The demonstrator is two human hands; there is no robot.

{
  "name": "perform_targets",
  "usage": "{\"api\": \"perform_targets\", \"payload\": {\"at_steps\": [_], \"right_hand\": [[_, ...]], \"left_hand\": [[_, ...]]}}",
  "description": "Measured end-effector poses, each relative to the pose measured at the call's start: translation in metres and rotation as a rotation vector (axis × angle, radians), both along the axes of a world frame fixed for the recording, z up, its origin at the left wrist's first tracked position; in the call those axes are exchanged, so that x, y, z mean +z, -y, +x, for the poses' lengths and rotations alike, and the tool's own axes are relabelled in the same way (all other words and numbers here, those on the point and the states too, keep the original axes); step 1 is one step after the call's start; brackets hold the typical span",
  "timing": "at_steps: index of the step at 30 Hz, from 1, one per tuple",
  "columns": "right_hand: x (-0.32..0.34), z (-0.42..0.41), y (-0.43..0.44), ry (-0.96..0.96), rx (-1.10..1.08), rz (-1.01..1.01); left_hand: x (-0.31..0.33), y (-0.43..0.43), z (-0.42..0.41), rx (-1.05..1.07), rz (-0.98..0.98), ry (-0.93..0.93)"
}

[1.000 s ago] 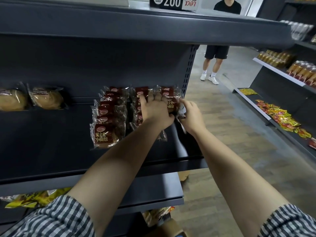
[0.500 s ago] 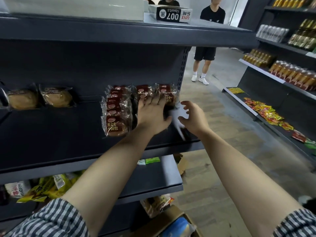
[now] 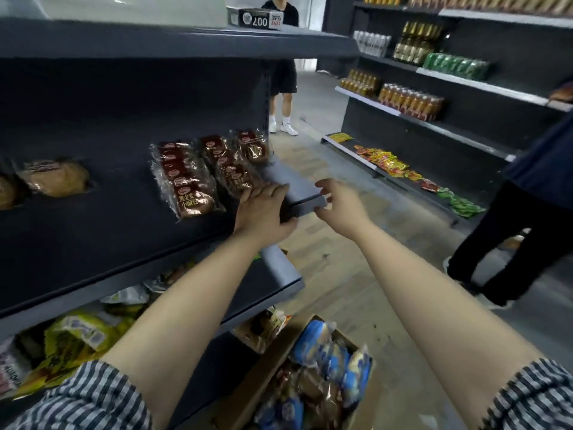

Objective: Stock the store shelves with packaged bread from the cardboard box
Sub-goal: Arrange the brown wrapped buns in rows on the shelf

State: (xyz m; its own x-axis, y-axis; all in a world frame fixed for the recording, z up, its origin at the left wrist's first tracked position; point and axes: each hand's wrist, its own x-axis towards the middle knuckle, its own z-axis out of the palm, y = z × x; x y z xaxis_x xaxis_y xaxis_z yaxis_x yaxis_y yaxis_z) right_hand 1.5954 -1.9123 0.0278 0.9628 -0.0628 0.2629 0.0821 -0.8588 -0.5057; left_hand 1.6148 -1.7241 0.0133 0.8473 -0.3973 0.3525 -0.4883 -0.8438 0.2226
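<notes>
Three rows of brown bread packets (image 3: 189, 178) lie on the dark shelf (image 3: 93, 243), at about 11 o'clock from the hands, with the row farthest right shorter than the other two. The cardboard box (image 3: 273, 358) stands on the floor at 6 o'clock in the view, under the forearms, and blue-and-white packets (image 3: 328, 349) fill its visible part. A second ago both hands were pressed on the packets deep on the shelf; they have now drawn back to its front edge, and the view has dropped so that the box shows. Judged from this, the last batch is set down and the next step is a reach into the box. The left hand (image 3: 263, 212) rests flat at the shelf edge, fingers straight, tips just beside the nearest packet of the middle row. The right hand (image 3: 338, 206) hangs off the shelf corner at 3 o'clock from the left, fingers loosely spread, holding nothing. The lower frame edge cuts off the box, so the remaining stock cannot be counted. Whether the left thumb hooks under the shelf lip is too blurred to tell.
</notes>
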Motion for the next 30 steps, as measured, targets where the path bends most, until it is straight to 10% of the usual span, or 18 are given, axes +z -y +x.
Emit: {"api": "perform_targets", "payload": {"at_steps": [30], "right_hand": [[-0.115,-0.288,-0.006,-0.281,-0.505,0.085]], "left_hand": [[-0.109,0.017,-0.177,-0.575,0.120,-0.339]]}}
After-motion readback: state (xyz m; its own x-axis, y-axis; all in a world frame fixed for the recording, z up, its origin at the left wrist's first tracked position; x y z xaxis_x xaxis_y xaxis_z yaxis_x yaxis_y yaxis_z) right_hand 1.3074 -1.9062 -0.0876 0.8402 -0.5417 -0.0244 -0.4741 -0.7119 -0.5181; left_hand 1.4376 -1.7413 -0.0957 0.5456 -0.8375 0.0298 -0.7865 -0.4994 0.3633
